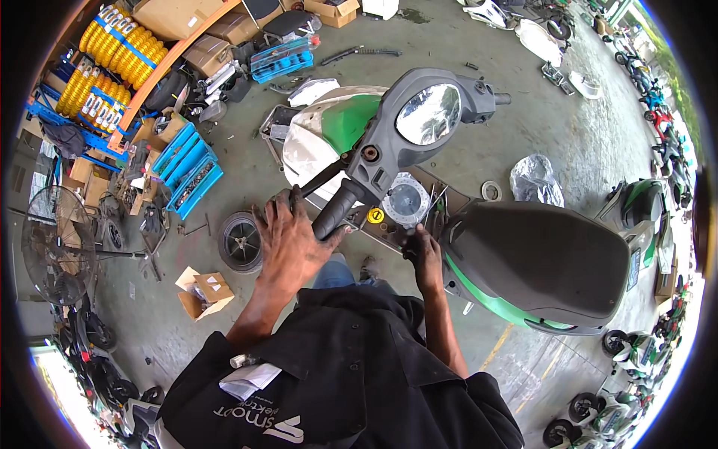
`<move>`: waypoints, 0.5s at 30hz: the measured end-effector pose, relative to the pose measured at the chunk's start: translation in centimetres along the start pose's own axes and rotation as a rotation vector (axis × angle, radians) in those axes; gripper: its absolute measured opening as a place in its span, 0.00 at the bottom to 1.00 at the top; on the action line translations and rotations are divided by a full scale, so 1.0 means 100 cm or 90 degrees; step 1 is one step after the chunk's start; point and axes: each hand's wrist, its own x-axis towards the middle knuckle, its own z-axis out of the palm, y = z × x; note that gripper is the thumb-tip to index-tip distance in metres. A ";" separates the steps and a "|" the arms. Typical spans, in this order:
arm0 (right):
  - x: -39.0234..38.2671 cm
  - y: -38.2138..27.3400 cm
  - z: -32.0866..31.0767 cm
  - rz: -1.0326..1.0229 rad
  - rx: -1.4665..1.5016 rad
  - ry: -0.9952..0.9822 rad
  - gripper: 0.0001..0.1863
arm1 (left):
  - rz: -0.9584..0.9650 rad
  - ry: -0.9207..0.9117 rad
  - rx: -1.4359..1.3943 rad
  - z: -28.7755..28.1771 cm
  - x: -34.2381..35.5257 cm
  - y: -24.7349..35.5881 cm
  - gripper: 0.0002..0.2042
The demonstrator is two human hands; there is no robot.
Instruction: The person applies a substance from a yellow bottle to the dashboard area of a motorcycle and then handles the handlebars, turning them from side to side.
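Observation:
A white and green scooter stands before me, its grey handlebar cover point(374, 142) carrying a glossy oval panel point(428, 114). My left hand point(288, 243) is closed about the end of the black handlebar grip point(338, 208), thumb on one side. Its fingertips reach the tip of the brake lever point(323, 177). Lower and to the right, my right hand point(426, 262) is beside the front of the black seat point(538, 258). Its fingers are pressed together on something dark that I cannot make out. Just beyond them lie a round clear-faced part point(405, 200) and a yellow cap point(375, 215).
A loose wheel point(241, 242) and an open cardboard box point(204, 293) are on the floor at left. Blue parts trays point(187, 168), a standing fan point(58, 243) and an orange-framed shelf point(168, 63) are farther left. A clear plastic bag point(536, 179) lies beyond the seat.

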 end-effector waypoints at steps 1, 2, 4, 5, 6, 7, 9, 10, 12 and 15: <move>0.002 0.003 -0.019 0.013 0.029 0.049 0.22 | 0.002 0.002 -0.003 -0.001 0.001 0.001 0.49; 0.004 0.007 -0.036 -0.001 0.005 0.090 0.21 | 0.001 0.005 -0.007 -0.003 0.002 0.003 0.46; 0.007 0.014 -0.065 -0.024 -0.059 0.178 0.20 | 0.001 0.011 -0.016 -0.004 0.005 0.006 0.39; 0.009 0.017 -0.074 -0.025 -0.036 0.211 0.18 | 0.002 0.014 -0.016 -0.005 0.006 0.007 0.39; 0.011 0.021 -0.086 -0.025 -0.027 0.232 0.17 | -0.005 -0.008 -0.053 -0.005 0.007 0.008 0.38; 0.013 0.023 -0.093 -0.026 -0.018 0.249 0.16 | -0.016 -0.030 -0.087 -0.006 0.007 0.009 0.37; 0.013 0.027 -0.103 -0.038 -0.074 0.254 0.15 | 0.019 -0.043 -0.072 -0.009 0.004 0.009 0.35; 0.015 0.028 -0.103 -0.048 -0.133 0.258 0.14 | 0.052 -0.060 -0.057 -0.010 0.004 0.007 0.34; 0.022 0.030 -0.100 -0.050 -0.156 0.236 0.14 | 0.067 -0.021 -0.061 -0.009 0.009 0.003 0.34; 0.026 0.035 -0.094 -0.054 -0.200 0.185 0.14 | 0.056 0.078 -0.039 -0.006 0.012 0.001 0.35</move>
